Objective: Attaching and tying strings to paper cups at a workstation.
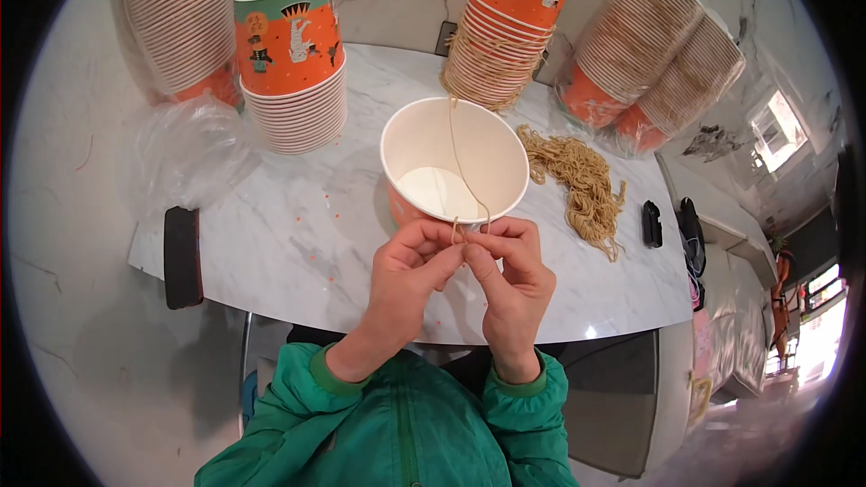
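A large paper bucket [492, 140], white inside and orange outside, stands open side up and tilted a little toward me. Thin tan string [458, 158] runs from its far rim across the mouth to the near rim. At that near rim, my left hand [410, 266] and my right hand [510, 280] meet, fingertips pinched together on the string. A small loop of it stands up between the fingers. Whether a knot is there is hidden by the fingertips. Right of the bucket lies a tangled heap of the same tan string [582, 185].
Behind stand a stack of upside-down orange buckets [289, 54] and another stack [505, 36] with string round it. Bagged bucket stacks [176, 13] [645, 50] flank them. A crumpled clear plastic bag [194, 149] lies left; a small black object [651, 224] sits near the right edge.
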Motion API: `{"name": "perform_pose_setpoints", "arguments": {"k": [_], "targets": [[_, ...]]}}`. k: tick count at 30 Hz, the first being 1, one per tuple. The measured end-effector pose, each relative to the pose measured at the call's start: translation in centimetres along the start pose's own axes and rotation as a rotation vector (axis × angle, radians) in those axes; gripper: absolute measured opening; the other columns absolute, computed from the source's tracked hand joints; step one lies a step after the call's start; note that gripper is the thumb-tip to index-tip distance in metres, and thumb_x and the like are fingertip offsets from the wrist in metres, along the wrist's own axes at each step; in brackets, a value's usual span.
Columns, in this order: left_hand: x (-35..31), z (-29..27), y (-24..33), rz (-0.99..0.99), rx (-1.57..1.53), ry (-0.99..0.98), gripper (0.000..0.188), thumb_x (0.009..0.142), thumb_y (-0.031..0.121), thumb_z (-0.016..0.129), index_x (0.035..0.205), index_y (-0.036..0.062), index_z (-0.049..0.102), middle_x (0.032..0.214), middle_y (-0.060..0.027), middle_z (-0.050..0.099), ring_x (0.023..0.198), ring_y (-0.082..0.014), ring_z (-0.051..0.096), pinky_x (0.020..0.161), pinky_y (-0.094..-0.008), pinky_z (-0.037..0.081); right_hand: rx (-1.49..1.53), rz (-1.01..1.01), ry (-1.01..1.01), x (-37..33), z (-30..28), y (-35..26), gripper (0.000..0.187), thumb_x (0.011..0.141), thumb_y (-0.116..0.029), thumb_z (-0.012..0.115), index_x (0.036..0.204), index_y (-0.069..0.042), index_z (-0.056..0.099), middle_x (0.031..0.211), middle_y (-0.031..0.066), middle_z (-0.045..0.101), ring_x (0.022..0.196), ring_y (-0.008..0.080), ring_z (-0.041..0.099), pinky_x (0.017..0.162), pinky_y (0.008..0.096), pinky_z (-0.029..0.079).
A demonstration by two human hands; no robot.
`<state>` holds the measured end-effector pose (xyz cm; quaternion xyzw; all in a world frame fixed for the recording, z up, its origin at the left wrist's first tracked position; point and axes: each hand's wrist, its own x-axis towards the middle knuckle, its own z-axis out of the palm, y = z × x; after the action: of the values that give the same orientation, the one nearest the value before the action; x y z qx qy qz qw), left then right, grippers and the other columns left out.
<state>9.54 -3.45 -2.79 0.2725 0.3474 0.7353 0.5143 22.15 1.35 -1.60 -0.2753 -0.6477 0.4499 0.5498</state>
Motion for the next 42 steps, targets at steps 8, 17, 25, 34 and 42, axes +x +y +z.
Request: {"name": "perform_pose_setpoints", "arguments": {"k": [8,17,25,34,42], "targets": [[0.0,-0.5,0.4,0.021,0.099,-0.027,0.008,0.098,0.005,0.069,0.105,0.0019,0.067,0.091,0.0022,0.07,0.078,-0.0016,0.058,0.066,-0.0187,0.044,-0.105,-0.027,0.004,0.2,0.8,-0.5,0.015,0.089,0.003,0.075,0.103,-0.001,0.075,0.105,0.0065,0.062,0.099,0.016,0.06,0.088,0.0274,0.048],[-0.5,0.2,2.1,0.102,0.141,-0.011,0.005,0.1,0.005,0.067,0.1,0.0019,0.063,0.085,0.0062,0.062,0.075,-0.0005,0.056,0.065,-0.0188,0.044,-0.18,-0.085,0.018,-0.6,1.8,0.0,0.008,0.094,0.001,0.07,0.101,-0.001,0.066,0.112,0.0083,0.053,0.102,0.0178,0.054,0.09,0.0295,0.046],[0.5,-0.5,2.9,-0.179,0.03,-0.028,0.011,0.098,0.016,0.071,0.095,0.006,0.069,0.075,0.0072,0.059,0.066,0.0003,0.048,0.056,-0.0187,0.035,-0.123,-0.108,-0.008,-1.5,1.9,0.0,0.011,0.091,0.001,0.072,0.1,-0.002,0.067,0.11,0.0095,0.053,0.104,0.0233,0.052,0.093,0.034,0.044],[-0.9,-0.2,1.9,0.342,0.44,0.1,0.006,0.094,0.004,0.072,0.095,0.0015,0.066,0.085,0.0027,0.062,0.069,-0.0048,0.057,0.058,-0.0243,0.047,-0.391,-0.26,0.113,-0.5,2.1,-0.1,0.015,0.087,0.002,0.076,0.1,-0.003,0.07,0.115,0.0113,0.052,0.102,0.0224,0.054,0.086,0.0317,0.045],[-0.7,-2.2,3.0,0.912,1.074,0.157,0.019,0.079,-0.007,0.075,0.096,0.0018,0.071,0.093,-0.0101,0.066,0.072,-0.0231,0.066,0.058,-0.0334,0.053,-0.479,-0.474,-0.002,2.2,4.6,-2.1,0.015,0.082,0.007,0.076,0.094,-0.001,0.073,0.097,0.0103,0.059,0.081,0.0236,0.06,0.067,0.0315,0.05]]}}
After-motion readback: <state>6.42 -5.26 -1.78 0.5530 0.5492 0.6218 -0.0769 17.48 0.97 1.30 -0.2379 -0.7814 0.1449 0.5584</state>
